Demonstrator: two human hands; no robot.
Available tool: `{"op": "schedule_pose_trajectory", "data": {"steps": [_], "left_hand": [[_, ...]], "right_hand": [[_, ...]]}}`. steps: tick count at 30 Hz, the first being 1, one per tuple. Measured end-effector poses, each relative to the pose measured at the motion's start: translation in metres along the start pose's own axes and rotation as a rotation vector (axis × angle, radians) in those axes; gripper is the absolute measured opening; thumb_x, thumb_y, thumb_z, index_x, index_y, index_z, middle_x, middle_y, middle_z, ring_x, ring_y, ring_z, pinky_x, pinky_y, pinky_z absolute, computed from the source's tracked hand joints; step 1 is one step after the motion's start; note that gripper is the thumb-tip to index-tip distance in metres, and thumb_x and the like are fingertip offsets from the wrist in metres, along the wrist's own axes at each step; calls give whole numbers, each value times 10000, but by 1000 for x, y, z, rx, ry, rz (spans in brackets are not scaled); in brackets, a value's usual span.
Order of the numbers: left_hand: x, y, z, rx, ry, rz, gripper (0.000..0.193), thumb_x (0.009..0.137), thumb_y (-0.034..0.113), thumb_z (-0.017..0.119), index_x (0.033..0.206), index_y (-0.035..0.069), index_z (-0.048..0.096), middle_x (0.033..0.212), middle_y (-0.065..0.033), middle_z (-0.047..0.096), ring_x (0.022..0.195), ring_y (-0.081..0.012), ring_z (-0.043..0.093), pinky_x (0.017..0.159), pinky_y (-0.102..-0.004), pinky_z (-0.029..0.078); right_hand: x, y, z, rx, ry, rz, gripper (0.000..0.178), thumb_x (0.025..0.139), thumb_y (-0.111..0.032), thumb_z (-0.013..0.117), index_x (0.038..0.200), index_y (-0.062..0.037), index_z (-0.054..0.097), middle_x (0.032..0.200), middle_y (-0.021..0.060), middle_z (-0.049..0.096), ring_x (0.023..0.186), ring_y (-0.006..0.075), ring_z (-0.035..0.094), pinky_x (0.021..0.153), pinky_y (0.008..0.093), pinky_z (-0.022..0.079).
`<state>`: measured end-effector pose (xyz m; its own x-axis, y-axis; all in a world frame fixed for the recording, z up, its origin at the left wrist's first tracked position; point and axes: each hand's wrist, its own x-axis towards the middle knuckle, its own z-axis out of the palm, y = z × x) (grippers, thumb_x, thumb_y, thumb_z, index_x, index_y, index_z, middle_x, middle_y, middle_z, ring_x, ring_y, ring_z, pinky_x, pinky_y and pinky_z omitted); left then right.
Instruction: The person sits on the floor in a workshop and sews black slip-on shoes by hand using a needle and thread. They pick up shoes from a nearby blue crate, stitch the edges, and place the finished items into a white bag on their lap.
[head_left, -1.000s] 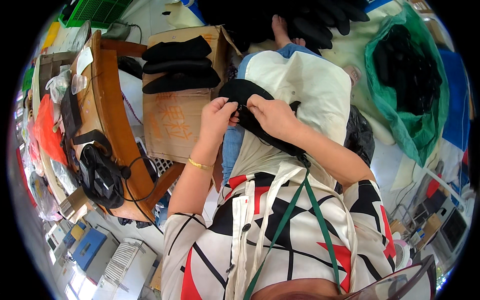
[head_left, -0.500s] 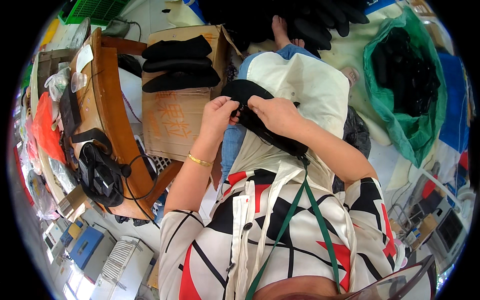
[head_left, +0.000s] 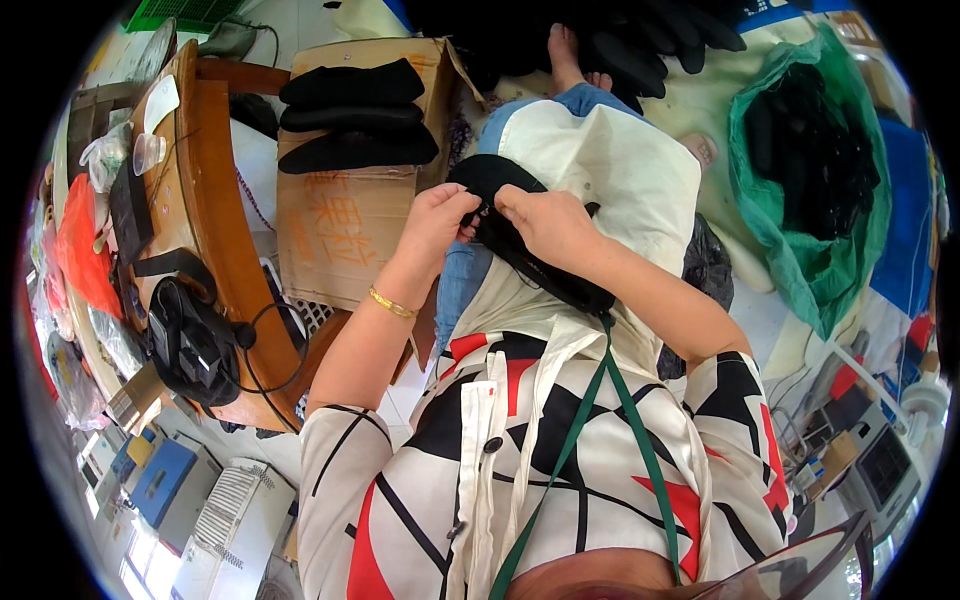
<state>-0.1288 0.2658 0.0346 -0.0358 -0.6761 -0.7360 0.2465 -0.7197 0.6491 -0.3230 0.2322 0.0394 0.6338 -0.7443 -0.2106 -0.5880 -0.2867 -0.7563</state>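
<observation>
Across my lap, on a cream apron [head_left: 640, 160], lies a black, curved fabric piece [head_left: 490, 172]; its exact kind I cannot make out. My left hand [head_left: 442, 218] pinches its near left edge between thumb and fingertips. Close beside it, my right hand [head_left: 548, 225] is also closed in a pinch on the black fabric. The fingertips almost meet, and anything small between them is hidden. A green cord [head_left: 585, 420] hangs from my neck to a dark item at my waist, beside the fabric.
Three black padded pieces [head_left: 355, 150] rest on a cardboard box [head_left: 325, 245] at left. Beyond it stands a wooden table [head_left: 215, 215] with a black bag [head_left: 190, 340] on it. At right is an open green sack [head_left: 815, 285] holding black items. More black pieces [head_left: 630, 65] lie near my feet.
The view has shifted slightly, so the box and table sit a little further left and up. Both hands keep their pinch on the black fabric, with hardly any movement.
</observation>
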Motion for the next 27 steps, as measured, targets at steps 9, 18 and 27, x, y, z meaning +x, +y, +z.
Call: {"op": "schedule_pose_trajectory", "data": {"steps": [9,18,27], "left_hand": [[-2,1,-4,-75,-36,-10,53,897,132,617,875,86,630,738,-13,629,617,-87,581,560,-215,464],[-6,-5,-4,-42,-67,31,74,906,138,657,905,65,668,778,-22,671,644,-68,608,572,-194,476],[-1,-8,1,15,-70,120,84,902,140,680,876,60,671,805,-3,672,663,-67,605,571,-191,470]], "right_hand": [[-2,-10,7,-65,70,37,124,946,-151,475,989,-34,469,724,200,644,713,407,639,617,516,473],[16,-18,-16,141,-74,80,144,926,-114,496,1061,-65,507,829,219,647,798,432,630,711,506,480],[31,-7,3,67,317,-113,140,923,-216,575,898,-82,605,895,92,621,758,293,637,656,387,499]]}}
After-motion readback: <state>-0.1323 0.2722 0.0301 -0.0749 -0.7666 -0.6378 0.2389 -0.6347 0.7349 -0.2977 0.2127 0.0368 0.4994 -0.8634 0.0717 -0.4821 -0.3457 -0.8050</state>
